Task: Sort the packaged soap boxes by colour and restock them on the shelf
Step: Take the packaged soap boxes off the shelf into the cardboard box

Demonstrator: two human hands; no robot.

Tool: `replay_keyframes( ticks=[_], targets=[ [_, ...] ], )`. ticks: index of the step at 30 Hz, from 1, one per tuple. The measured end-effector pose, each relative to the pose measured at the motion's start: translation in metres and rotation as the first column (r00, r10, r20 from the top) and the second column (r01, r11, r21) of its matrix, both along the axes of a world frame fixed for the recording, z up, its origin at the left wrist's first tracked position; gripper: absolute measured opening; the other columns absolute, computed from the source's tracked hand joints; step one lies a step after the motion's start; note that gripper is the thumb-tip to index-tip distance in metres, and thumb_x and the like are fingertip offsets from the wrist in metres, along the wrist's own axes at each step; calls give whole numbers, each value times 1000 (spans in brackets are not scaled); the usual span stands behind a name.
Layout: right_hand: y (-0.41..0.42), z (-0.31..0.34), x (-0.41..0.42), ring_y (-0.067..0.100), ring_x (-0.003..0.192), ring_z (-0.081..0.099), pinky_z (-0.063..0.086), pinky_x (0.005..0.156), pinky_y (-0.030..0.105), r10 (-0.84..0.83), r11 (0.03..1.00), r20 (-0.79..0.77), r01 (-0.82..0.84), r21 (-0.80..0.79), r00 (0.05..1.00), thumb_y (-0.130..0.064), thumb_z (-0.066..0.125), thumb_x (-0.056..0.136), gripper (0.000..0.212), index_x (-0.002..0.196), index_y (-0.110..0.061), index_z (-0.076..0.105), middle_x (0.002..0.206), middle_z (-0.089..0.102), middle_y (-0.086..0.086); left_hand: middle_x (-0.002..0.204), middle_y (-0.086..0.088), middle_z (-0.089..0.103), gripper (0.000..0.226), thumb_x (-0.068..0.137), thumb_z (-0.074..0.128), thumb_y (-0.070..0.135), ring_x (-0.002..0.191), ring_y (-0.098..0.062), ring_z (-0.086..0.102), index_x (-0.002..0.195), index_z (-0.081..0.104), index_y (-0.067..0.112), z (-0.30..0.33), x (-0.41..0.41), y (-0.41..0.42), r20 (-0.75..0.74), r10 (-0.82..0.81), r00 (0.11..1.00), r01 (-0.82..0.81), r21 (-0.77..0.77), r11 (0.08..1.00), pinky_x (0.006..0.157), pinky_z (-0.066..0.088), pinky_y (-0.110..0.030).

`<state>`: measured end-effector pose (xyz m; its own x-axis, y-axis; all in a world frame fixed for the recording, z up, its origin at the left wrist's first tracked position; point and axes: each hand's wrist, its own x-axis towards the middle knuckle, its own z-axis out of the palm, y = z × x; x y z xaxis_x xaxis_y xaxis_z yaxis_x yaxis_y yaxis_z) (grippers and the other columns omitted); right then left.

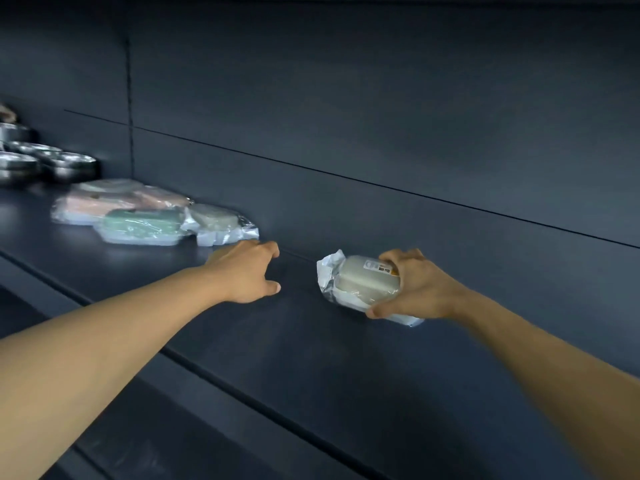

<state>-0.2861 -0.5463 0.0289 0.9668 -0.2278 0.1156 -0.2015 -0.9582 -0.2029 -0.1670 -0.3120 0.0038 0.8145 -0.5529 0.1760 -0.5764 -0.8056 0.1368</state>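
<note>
My right hand (417,287) grips a beige soap box in clear plastic wrap (363,282), which rests on the dark shelf (277,341) near the back wall. My left hand (247,271) hovers over the shelf just left of that box, fingers loosely curled and holding nothing. Further left lies a pile of wrapped soap boxes: a beige one (216,220), a green one (142,226), pink ones (90,206) and a pale green one (107,186) behind them.
Several shiny steel bowls (52,164) stand at the far left end of the shelf. The dark back panel (381,133) rises right behind the boxes. A lower shelf level (173,427) shows below the front edge.
</note>
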Motion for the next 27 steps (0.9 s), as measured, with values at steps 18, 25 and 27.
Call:
replay_keyframes(
  ticks=[18, 25, 27],
  targets=[
    [48, -17, 171, 14, 113, 41, 41, 96, 31, 26, 999, 31, -27, 43, 999, -54, 79, 59, 97, 139, -33, 29, 122, 36, -6, 151, -6, 34, 103, 72, 77, 50, 135, -26, 39, 149, 23, 7, 22, 226, 91, -223, 278, 934, -202, 310, 929, 107, 37, -34],
    [71, -27, 199, 13, 118, 40, 40, 99, 32, 58, 997, 10, -59, 42, 998, -56, 79, 57, 99, 140, -35, 28, 124, 36, -7, 154, -9, 30, 111, 71, 70, 63, 137, -27, 35, 151, 15, 7, 13, 229, 102, -190, 190, 963, -124, 314, 941, 109, 34, -33],
    [78, -27, 199, 12, 117, 40, 40, 99, 32, 70, 996, 2, -70, 47, 998, -56, 78, 57, 98, 140, -36, 28, 125, 36, -8, 148, -7, 40, 111, 68, 70, 67, 131, -27, 42, 148, 23, 6, 12, 225, 106, -181, 131, 975, -82, 259, 962, 107, 38, -34]
  ],
)
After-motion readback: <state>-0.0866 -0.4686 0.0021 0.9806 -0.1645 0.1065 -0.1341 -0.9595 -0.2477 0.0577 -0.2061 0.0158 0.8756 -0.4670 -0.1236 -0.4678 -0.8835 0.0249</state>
